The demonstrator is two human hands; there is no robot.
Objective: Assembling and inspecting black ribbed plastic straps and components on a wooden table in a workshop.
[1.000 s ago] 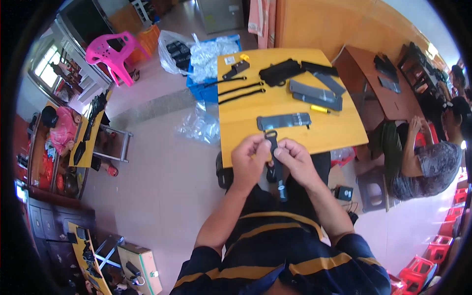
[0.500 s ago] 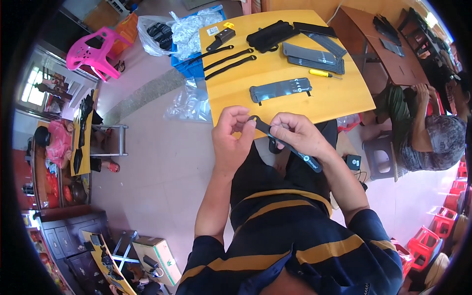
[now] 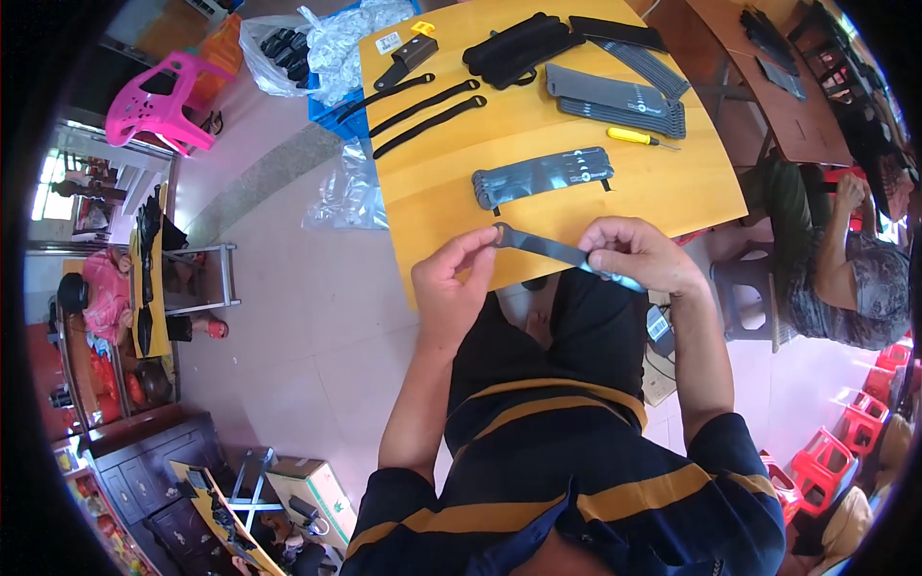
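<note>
Between my two hands a dark grey strap [image 3: 545,249] is stretched over the near edge of the table. My left hand [image 3: 451,283] pinches its rounded end between thumb and fingertips. Further along, my right hand [image 3: 645,257] grips the strap between thumb and fingers, and its pale, shiny printed end hangs out below. Just beyond the hands lies a bundle of similar grey straps [image 3: 547,178], with short black ends sticking out under it.
The yellow table [image 3: 432,182] also carries three black straps [image 3: 423,117], a dark handle-shaped piece [image 3: 408,62], a black fabric bundle [image 3: 519,48], stacked grey straps [image 3: 615,101] and a yellow screwdriver [image 3: 634,137]. A seated person [image 3: 845,278] is at the right.
My right hand has moved right, away from my left, sliding along the strap. More of the strap now shows between them. My view has shifted slightly.
</note>
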